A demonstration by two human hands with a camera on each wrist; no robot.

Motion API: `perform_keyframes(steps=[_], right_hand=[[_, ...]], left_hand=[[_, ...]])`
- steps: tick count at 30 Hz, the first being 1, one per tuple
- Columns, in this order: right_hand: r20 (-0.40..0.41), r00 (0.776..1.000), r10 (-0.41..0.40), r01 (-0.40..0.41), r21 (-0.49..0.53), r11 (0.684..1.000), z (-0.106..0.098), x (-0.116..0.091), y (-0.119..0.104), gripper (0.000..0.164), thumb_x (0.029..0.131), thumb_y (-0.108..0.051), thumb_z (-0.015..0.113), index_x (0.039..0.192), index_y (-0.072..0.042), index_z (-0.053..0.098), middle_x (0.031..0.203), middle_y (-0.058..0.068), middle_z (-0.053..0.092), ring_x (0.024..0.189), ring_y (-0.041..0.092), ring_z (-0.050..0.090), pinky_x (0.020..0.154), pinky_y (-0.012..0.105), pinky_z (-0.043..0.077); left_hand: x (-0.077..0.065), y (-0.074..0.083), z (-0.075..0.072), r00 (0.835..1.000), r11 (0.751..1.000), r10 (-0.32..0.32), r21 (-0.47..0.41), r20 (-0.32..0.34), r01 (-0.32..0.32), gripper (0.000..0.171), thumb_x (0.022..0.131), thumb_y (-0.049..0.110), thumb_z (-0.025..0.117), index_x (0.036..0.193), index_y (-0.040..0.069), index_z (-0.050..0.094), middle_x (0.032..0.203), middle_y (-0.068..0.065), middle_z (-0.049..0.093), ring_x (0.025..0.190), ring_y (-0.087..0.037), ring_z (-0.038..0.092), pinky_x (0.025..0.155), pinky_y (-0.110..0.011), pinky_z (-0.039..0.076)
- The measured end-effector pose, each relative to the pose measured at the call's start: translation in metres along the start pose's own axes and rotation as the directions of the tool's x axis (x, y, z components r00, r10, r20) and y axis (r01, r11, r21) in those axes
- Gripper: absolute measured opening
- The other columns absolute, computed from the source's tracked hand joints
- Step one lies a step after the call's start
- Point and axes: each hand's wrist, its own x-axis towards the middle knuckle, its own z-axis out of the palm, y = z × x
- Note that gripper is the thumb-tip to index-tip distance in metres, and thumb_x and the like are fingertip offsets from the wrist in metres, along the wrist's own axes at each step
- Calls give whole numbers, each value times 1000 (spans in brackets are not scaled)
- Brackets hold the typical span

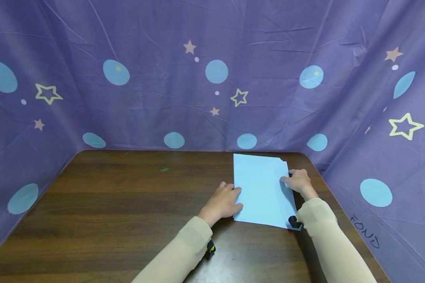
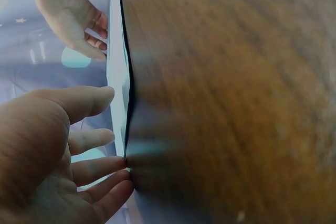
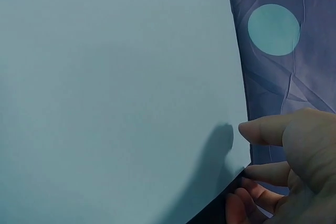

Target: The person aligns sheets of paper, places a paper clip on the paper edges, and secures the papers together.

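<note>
Tabletop (image 1: 109,212): paper (image 1: 260,188) between grips (image 1: 222,201) (image 1: 299,181).

Both long sleeves (image 1: 334,239) are plain cream; beneath each shows a small black device (image 1: 209,251) marked with yellow.

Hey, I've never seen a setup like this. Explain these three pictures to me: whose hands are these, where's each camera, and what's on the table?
There's no machine here: a person is working with two bare hands. The picture showing the whole table comes from a camera worn on the head. The other two come from cameras worn on the left and right wrists, each watching that hand's work. On the wooden table are light-blue paper sheets and, farther left, a small green paper clip. A purple curtain hangs around it. The left hand is at the sheets' left edge, the right hand at their right edge. Neither seems to be holding the paper firmly.
</note>
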Motion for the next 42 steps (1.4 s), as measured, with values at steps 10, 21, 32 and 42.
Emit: perform_keyframes(steps=[10,21,32,42], right_hand=[[7,999,-33,34,-35,999,1,1,-1,72,103,-29,60,152,19,39,151,46,32,138,59,35,114,68,37],[4,999,-33,33,-48,998,1,1,-8,70,103,-28,62,150,20,41,149,46,37,137,57,38,114,66,39],[7,1000,-15,15,-37,999,1,3,-10,70,104,-29,60,152,18,40,152,46,33,139,58,34,114,67,38],[24,1000,-5,4,2,1000,2,3,-16,72,104,-29,59,153,19,37,156,46,27,143,57,31,117,66,36]], left_hand=[[2,2,0,1000,1000,10,-12,-3,-10,57,105,34,64,154,8,56,156,-15,55,135,-31,50,112,-42,46],[0,0,-2,1000,999,25,-41,-7,-26,56,105,33,65,155,9,55,157,-13,55,135,-29,51,113,-42,47],[2,-2,1,999,999,37,-30,-11,-37,56,105,33,65,155,9,55,157,-12,56,134,-28,51,113,-41,46],[1,-2,-1,999,992,32,-119,4,-32,59,104,33,68,156,11,54,157,-12,55,138,-29,49,116,-44,45]])
